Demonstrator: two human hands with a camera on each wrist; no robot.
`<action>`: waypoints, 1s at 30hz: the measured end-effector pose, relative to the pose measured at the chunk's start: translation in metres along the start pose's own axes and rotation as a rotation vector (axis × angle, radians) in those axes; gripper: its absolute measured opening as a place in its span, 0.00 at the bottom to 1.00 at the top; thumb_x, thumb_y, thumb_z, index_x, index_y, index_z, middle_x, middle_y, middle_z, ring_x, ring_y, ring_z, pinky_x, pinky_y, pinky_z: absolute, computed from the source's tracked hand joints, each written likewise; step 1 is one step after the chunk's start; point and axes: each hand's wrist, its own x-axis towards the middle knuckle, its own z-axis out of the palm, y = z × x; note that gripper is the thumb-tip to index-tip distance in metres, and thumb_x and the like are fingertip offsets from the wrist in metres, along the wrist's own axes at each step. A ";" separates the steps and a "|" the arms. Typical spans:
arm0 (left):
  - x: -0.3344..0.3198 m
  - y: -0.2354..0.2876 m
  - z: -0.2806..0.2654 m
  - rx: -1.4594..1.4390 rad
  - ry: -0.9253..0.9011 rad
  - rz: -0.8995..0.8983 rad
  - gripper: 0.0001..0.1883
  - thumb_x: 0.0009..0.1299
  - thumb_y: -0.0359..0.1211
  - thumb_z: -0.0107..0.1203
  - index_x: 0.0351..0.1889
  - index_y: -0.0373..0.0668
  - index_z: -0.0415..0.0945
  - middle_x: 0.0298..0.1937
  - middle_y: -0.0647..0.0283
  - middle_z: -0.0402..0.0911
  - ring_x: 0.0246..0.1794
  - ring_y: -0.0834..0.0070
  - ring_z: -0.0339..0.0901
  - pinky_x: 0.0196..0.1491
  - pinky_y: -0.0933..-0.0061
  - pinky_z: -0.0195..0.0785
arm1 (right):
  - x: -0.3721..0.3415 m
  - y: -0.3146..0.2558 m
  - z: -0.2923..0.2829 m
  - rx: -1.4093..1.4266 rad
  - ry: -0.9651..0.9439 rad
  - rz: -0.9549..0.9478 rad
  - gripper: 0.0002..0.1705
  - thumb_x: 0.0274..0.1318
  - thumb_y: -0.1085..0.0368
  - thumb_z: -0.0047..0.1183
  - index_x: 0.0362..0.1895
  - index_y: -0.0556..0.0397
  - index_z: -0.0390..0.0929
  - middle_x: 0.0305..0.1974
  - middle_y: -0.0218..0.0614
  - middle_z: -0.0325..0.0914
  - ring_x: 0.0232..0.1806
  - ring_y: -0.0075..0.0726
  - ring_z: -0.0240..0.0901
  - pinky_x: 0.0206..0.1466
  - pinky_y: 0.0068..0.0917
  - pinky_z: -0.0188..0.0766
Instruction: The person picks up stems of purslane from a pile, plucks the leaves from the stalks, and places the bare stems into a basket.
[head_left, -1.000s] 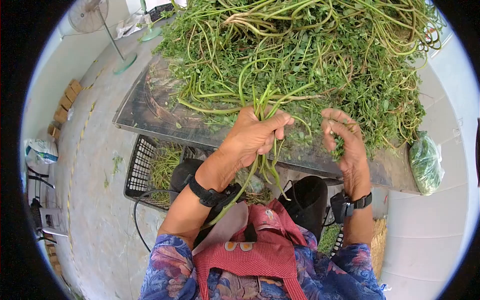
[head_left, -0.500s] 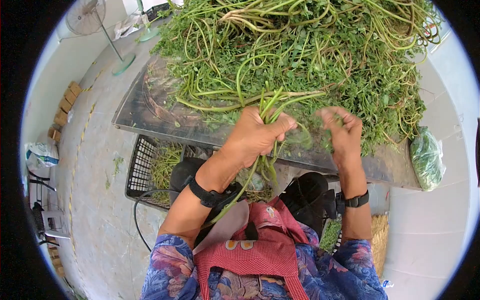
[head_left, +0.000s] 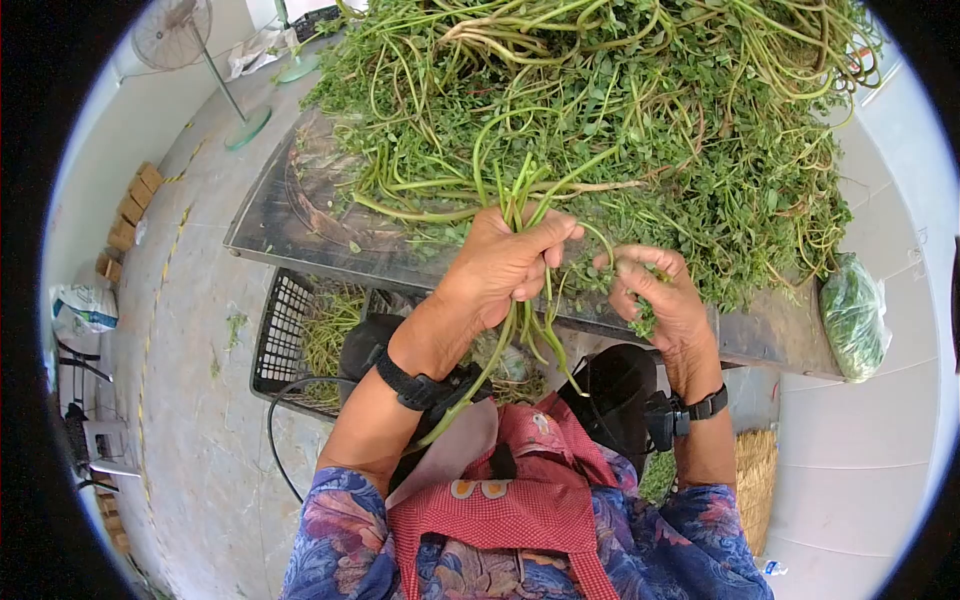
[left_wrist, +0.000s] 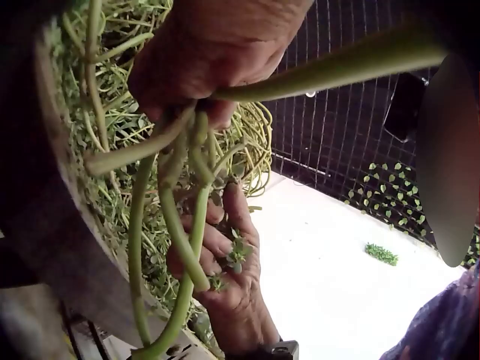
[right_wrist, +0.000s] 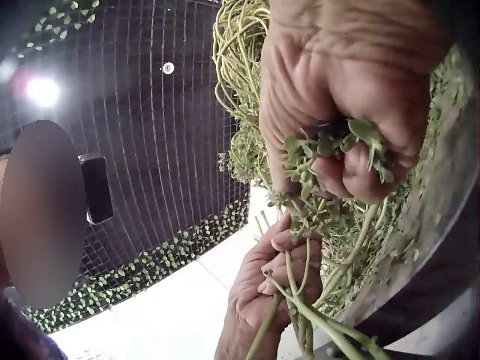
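My left hand [head_left: 505, 262] grips a bunch of thick, bare-looking green purslane stems [head_left: 520, 185]; their cut ends stick up above the fist and longer pieces hang below it. One thin stem bends from this bunch toward my right hand [head_left: 662, 295], whose thumb and forefinger are at its tip. Small leafy purslane sprigs [right_wrist: 326, 154] show in the right wrist view, held in the curled fingers of that hand. Both hands are over the near edge of the table [head_left: 390, 265], in front of a big heap of purslane [head_left: 600, 110].
A black plastic crate [head_left: 275, 345] with stems in it stands on the floor under the table's left side. A clear bag of greens [head_left: 853, 320] sits at the table's right corner. Further off are a standing fan [head_left: 215, 85] and brown boxes [head_left: 130, 205] along the wall.
My right hand swung away in a blur, then came back left toward the left hand, fingers now at a bent stem's tip. The left hand keeps its grip and stays nearly in place.
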 end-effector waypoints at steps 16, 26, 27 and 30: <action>-0.012 -0.003 0.010 0.223 -0.124 0.094 0.14 0.67 0.40 0.53 0.31 0.37 0.76 0.17 0.70 0.71 0.08 0.89 0.55 0.11 0.86 0.44 | 0.026 -0.022 -0.040 0.169 0.514 -0.144 0.07 0.52 0.64 0.51 0.28 0.55 0.73 0.22 0.30 0.69 0.20 0.20 0.62 0.15 0.16 0.53; -0.029 0.052 -0.075 -0.146 0.052 0.340 0.13 0.70 0.37 0.48 0.35 0.35 0.74 0.11 0.68 0.67 0.09 0.82 0.59 0.13 0.82 0.56 | 0.031 -0.019 -0.024 0.431 0.304 -0.185 0.09 0.55 0.63 0.55 0.36 0.55 0.73 0.28 0.32 0.72 0.13 0.19 0.56 0.13 0.17 0.52; -0.029 0.052 -0.075 -0.147 0.054 0.353 0.13 0.70 0.37 0.48 0.35 0.35 0.74 0.11 0.68 0.67 0.09 0.82 0.59 0.13 0.82 0.56 | 0.034 -0.020 -0.021 0.427 0.292 -0.191 0.09 0.55 0.63 0.55 0.36 0.55 0.73 0.28 0.32 0.72 0.13 0.19 0.56 0.13 0.17 0.52; -0.029 0.057 -0.065 -0.220 0.275 0.235 0.11 0.69 0.37 0.50 0.35 0.38 0.72 0.12 0.69 0.63 0.09 0.82 0.56 0.09 0.80 0.55 | 0.042 -0.021 -0.012 0.359 0.239 -0.131 0.12 0.54 0.65 0.55 0.41 0.56 0.75 0.28 0.33 0.72 0.14 0.18 0.56 0.14 0.17 0.52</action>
